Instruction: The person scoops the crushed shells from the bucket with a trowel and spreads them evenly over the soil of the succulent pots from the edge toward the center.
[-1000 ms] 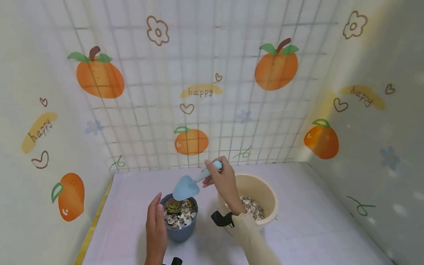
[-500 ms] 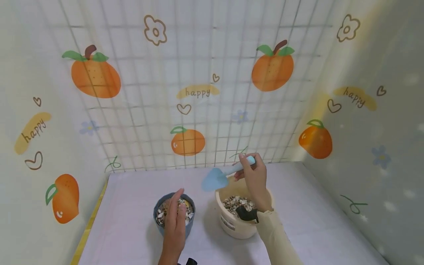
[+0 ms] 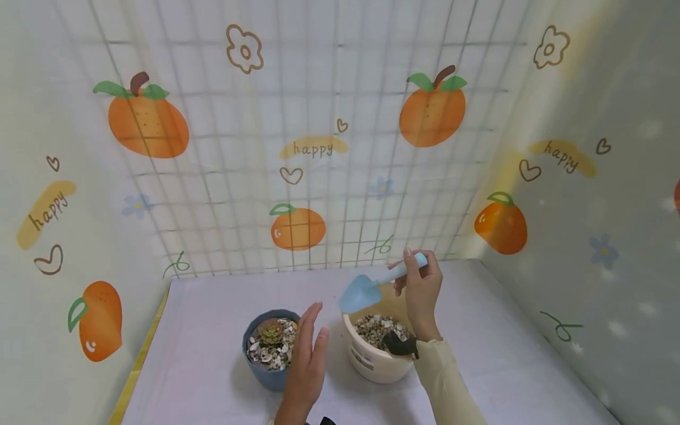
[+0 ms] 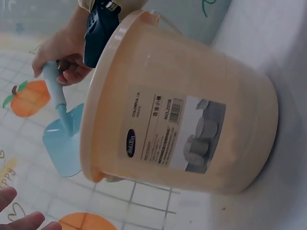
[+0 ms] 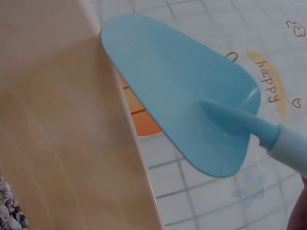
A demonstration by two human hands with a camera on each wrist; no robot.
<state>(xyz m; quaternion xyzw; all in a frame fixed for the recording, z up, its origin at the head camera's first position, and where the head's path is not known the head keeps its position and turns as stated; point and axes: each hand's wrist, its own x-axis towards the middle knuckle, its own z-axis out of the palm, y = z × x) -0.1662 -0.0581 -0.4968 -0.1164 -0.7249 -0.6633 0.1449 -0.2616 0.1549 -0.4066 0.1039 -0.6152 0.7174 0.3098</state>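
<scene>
My right hand [image 3: 423, 295] grips the handle of a light blue garden trowel [image 3: 361, 294] above the rim of a cream bucket [image 3: 372, 361]. The trowel's blade overlaps the bucket's left rim in the head view; its face looks bare in the right wrist view. Shell-like chips [image 3: 379, 329] lie in the bucket. My left hand [image 3: 308, 360] is held with straight fingers between the bucket and a blue-grey flower pot [image 3: 265, 378], covering the pot's right edge. In the pot a small succulent [image 3: 272, 332] sits among similar white chips.
Both containers stand on a white-covered table [image 3: 207, 342] with a yellow strip [image 3: 139, 354] along its left edge. A white curtain printed with oranges [image 3: 298, 229] hangs behind and at both sides, with a wire grid showing at the back.
My right hand has carried the trowel from above the flower pot rightward to the bucket's rim. My left hand has moved right, from the pot's left side past its front to the right side.
</scene>
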